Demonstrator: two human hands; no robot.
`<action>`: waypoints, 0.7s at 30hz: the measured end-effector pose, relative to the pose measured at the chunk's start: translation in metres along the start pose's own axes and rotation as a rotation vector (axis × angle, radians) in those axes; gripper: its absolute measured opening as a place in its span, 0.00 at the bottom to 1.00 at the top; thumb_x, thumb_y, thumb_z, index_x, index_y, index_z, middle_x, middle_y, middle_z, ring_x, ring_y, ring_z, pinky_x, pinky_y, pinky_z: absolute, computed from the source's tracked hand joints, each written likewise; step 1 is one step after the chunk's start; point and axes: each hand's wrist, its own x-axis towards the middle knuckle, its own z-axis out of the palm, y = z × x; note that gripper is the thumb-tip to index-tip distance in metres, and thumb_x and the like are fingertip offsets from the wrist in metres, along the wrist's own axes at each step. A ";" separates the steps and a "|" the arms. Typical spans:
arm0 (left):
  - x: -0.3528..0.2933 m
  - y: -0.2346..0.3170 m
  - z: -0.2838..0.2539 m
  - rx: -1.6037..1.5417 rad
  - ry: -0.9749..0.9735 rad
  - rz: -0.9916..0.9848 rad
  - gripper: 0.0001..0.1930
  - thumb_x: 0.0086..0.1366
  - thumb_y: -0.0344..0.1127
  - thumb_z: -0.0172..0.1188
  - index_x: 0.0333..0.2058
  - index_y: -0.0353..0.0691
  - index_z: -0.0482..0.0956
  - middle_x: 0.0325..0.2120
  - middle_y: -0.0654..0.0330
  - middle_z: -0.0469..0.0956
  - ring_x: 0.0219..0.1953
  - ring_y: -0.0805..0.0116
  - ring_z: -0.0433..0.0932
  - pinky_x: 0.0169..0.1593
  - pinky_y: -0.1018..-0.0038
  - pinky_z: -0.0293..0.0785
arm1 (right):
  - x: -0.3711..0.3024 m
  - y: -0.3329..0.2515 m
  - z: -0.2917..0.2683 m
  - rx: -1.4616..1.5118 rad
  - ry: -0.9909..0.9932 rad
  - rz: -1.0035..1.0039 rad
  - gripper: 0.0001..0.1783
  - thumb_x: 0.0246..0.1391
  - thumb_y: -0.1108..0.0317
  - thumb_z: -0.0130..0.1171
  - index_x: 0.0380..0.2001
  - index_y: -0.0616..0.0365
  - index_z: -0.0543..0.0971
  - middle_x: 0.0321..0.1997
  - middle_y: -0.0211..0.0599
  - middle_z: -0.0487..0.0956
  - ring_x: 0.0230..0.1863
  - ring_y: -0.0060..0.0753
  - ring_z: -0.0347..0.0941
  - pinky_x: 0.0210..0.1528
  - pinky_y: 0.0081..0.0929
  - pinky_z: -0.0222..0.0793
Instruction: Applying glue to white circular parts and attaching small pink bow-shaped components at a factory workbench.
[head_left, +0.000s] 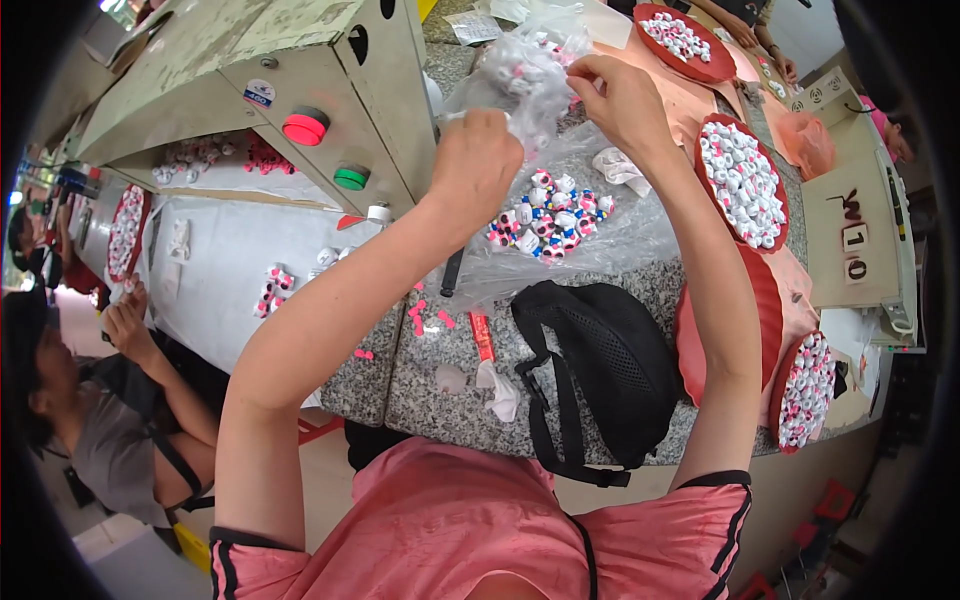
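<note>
Both my arms stretch forward over a speckled stone worktop. My left hand (477, 160) is closed in a fist at the near left side of a clear plastic bag (515, 85), gripping its film. Across from it, my right hand (622, 100) pinches the bag's right side between thumb and fingers. Small white and pink pieces show through the crumpled bag. Just below my hands, a pile of small white, pink and blue figurines (550, 218) lies on a spread clear plastic sheet (640, 235).
A metal machine housing (330, 90) with red and green buttons stands at left. Red trays of small white pieces (742, 185) line the right. A black waist bag (610, 370) lies near me, beside pink bits (418, 318). A co-worker (120, 420) sits at left; another person's hands show far right.
</note>
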 end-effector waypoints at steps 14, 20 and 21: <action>0.026 -0.005 -0.043 -0.363 -0.126 -0.333 0.10 0.53 0.32 0.52 0.34 0.33 0.74 0.26 0.45 0.76 0.31 0.46 0.76 0.34 0.56 0.72 | -0.037 -0.004 0.086 0.215 -0.224 -0.316 0.16 0.47 0.65 0.54 0.39 0.59 0.76 0.33 0.48 0.78 0.36 0.49 0.74 0.40 0.36 0.68; -0.045 -0.013 -0.122 -0.578 0.139 -0.153 0.12 0.55 0.37 0.57 0.35 0.37 0.78 0.26 0.48 0.77 0.28 0.49 0.76 0.31 0.60 0.72 | -0.048 -0.003 0.010 0.067 -0.335 -0.100 0.16 0.51 0.62 0.55 0.41 0.60 0.76 0.38 0.42 0.79 0.36 0.34 0.76 0.40 0.27 0.70; -0.059 -0.016 -0.139 -0.579 0.112 -0.169 0.12 0.55 0.37 0.57 0.35 0.37 0.78 0.26 0.48 0.77 0.28 0.49 0.76 0.31 0.60 0.72 | -0.058 0.014 0.000 0.032 -0.317 -0.075 0.17 0.50 0.63 0.56 0.41 0.61 0.76 0.39 0.42 0.78 0.38 0.35 0.75 0.42 0.28 0.69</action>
